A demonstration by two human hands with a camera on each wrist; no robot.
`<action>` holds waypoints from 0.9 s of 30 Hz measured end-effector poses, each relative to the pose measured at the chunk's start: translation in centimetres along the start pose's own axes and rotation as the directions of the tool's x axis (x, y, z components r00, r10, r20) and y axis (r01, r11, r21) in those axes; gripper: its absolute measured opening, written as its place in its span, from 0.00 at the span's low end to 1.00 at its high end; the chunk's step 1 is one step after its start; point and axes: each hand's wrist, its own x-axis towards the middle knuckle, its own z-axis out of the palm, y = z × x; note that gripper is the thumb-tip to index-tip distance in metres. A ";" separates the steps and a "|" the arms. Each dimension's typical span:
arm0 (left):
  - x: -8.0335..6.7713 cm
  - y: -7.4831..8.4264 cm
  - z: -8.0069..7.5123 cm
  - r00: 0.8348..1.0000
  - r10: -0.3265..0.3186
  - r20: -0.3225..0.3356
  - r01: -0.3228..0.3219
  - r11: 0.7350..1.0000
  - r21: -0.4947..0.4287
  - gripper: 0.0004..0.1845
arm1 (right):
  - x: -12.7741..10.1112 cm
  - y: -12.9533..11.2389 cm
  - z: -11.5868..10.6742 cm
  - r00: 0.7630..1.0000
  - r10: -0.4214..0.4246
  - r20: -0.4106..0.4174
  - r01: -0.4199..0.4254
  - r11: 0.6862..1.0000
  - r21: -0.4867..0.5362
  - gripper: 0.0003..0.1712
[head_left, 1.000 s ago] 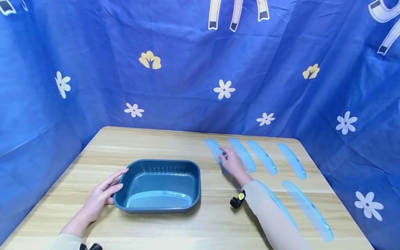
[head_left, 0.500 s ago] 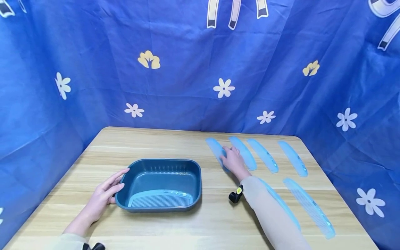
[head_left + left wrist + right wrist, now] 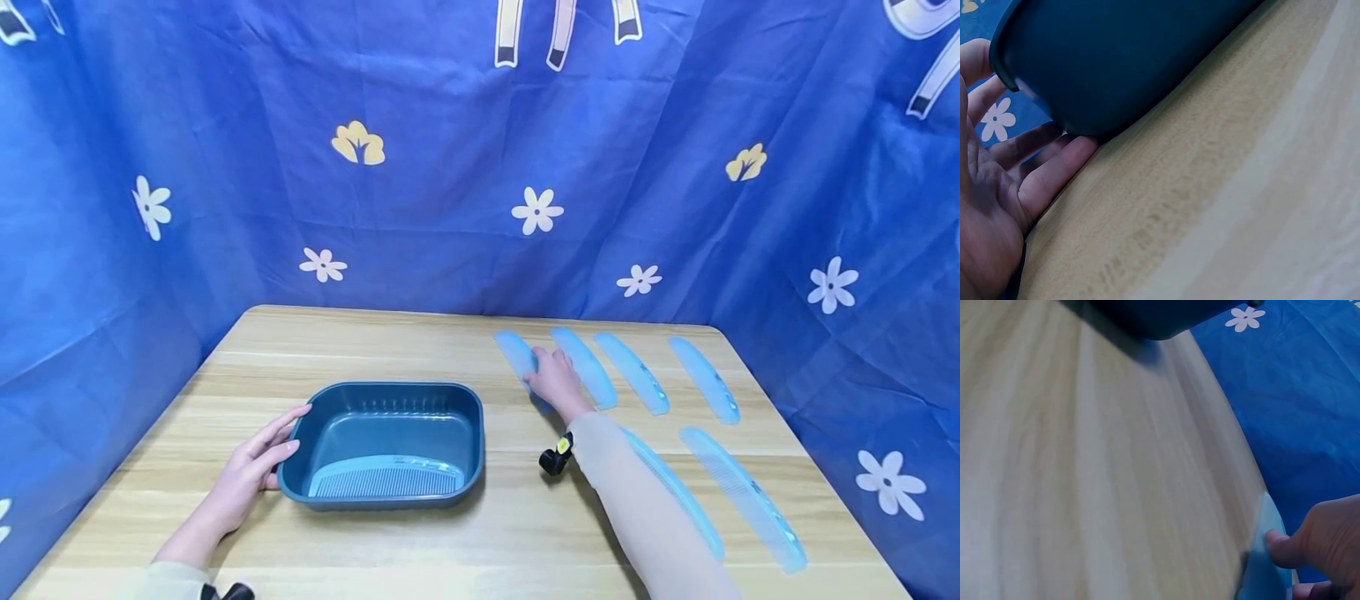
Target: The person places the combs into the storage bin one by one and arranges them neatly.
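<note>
In the head view my left hand (image 3: 251,467) lies with straight fingers against the left wall of a dark blue basin (image 3: 397,387), which holds one light blue comb (image 3: 382,481). In the left wrist view the fingers (image 3: 1054,175) touch the basin's outer wall (image 3: 1129,56) low down. My right hand (image 3: 557,379) sits on the leftmost comb (image 3: 513,350) of a row at the back right, fingers curled on it. In the right wrist view the hand (image 3: 1325,544) has its thumb pinching that comb's edge (image 3: 1263,575).
Three more light blue combs (image 3: 633,375) lie in the back row, and two longer ones (image 3: 746,496) lie nearer me, one partly under my right forearm. The wooden table (image 3: 360,342) is walled in by blue flowered cloth (image 3: 450,183). A black wrist camera (image 3: 557,458) hangs under my right wrist.
My right hand has slid a little further onto the leftmost comb and curled its fingers on it. The left hand and the basin have stayed put.
</note>
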 end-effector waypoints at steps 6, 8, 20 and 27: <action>-0.1 0.0 0.2 1.000 -0.009 -0.006 0.009 1.000 0.000 0.26 | 0.6 -0.2 -0.5 0.996 0.061 0.071 -0.061 0.998 -0.009 0.36; -0.1 0.0 0.2 1.000 -0.012 -0.006 0.012 1.000 0.001 0.26 | 0.8 -0.2 -0.6 0.992 0.082 0.096 -0.081 0.997 -0.012 0.37; -0.1 0.0 0.0 1.000 -0.014 -0.021 0.014 1.000 0.001 0.26 | 0.9 -1.2 -1.0 0.983 0.131 0.127 -0.133 0.991 0.014 0.36; -0.1 0.1 0.1 0.999 -0.023 -0.026 0.023 1.000 0.005 0.26 | 0.6 -1.0 -0.9 0.987 0.117 0.111 -0.130 0.985 0.114 0.37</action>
